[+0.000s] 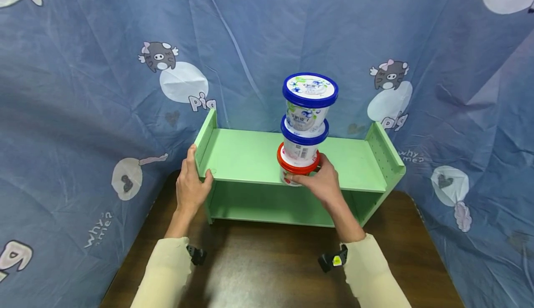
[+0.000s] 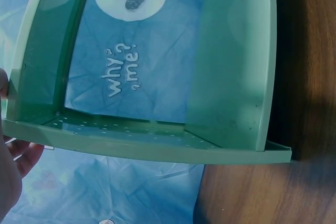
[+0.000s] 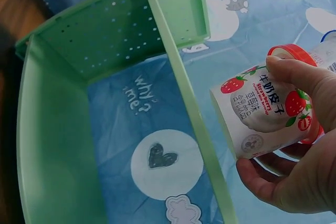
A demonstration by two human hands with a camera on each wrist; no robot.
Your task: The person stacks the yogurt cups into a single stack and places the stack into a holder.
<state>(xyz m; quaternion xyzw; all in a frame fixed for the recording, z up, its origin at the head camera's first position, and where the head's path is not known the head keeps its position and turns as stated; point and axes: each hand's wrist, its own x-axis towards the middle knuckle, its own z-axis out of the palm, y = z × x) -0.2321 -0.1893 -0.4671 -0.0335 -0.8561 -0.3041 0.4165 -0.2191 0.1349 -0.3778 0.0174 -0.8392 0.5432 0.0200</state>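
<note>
Three white tubs are stacked on the upper board of a small green shelf (image 1: 246, 155). At the bottom is a strawberry tub with a red lid (image 1: 286, 176), also large in the right wrist view (image 3: 262, 106). Above it stand a blue-lidded tub (image 1: 298, 150) and a wider blue-lidded tub (image 1: 306, 118). My right hand (image 1: 323, 183) grips the strawberry tub, thumb on its near side and fingers around the other. Whether that tub touches the board I cannot tell. My left hand (image 1: 192, 190) holds the shelf's left side panel (image 1: 206, 141), thumb inside, fingers outside.
The shelf stands on a dark brown wooden table (image 1: 267, 261), against a blue cloth (image 1: 250, 58) printed with pigs and clouds. Its lower compartment (image 2: 231, 66) is backless, with cloth visible through it. A perforated right side panel (image 1: 384, 155) rises at the other end.
</note>
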